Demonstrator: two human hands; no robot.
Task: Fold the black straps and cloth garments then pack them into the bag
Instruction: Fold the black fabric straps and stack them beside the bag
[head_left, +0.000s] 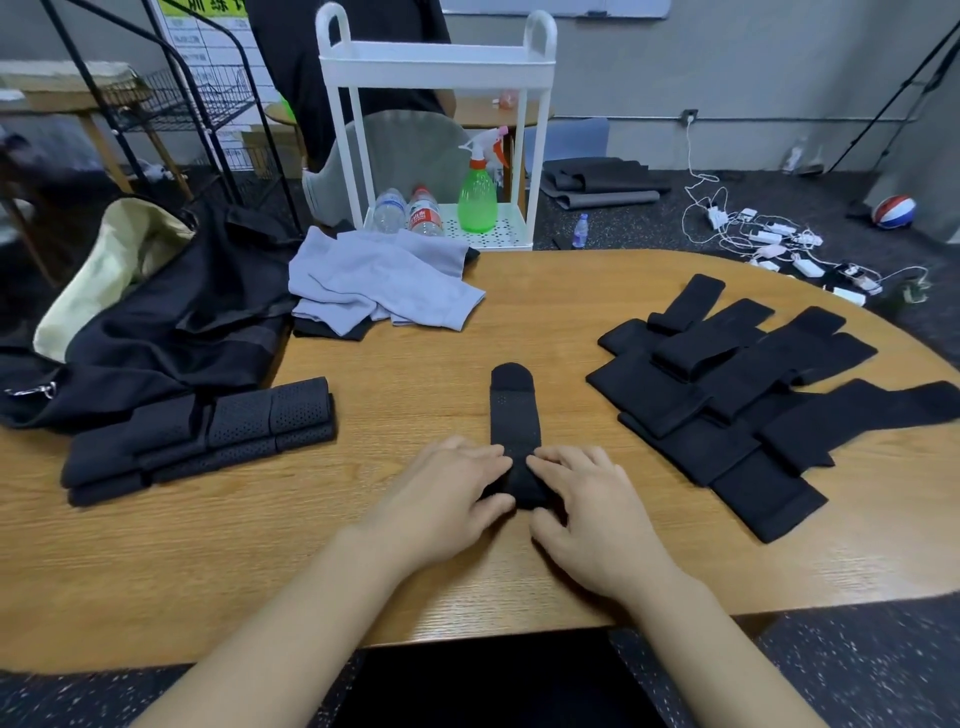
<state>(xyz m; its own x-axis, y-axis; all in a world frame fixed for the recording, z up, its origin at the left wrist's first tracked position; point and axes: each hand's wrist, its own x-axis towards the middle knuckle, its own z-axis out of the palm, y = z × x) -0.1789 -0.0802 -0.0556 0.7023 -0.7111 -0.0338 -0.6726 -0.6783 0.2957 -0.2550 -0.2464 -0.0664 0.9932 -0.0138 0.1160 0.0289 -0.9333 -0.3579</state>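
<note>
A black perforated strap (513, 410) lies lengthwise in the middle of the wooden table (395, 571), its rounded end pointing away from me. My left hand (447, 499) and my right hand (587, 509) both grip its near end, which is rolled or folded under the fingers. Several folded black straps (208, 436) are stacked at the left. A spread of unfolded black straps (737, 395) covers the right side. Grey cloth garments (384, 283) lie crumpled at the far edge. A black bag (171, 338) with a cream lining (109, 270) slumps at the far left.
A white cart (436, 67) behind the table holds two water bottles (410, 210) and a green spray bottle (477, 200). A person in black stands behind it. Black wire racks are at the back left. Power strips and cables (769, 244) litter the floor on the right.
</note>
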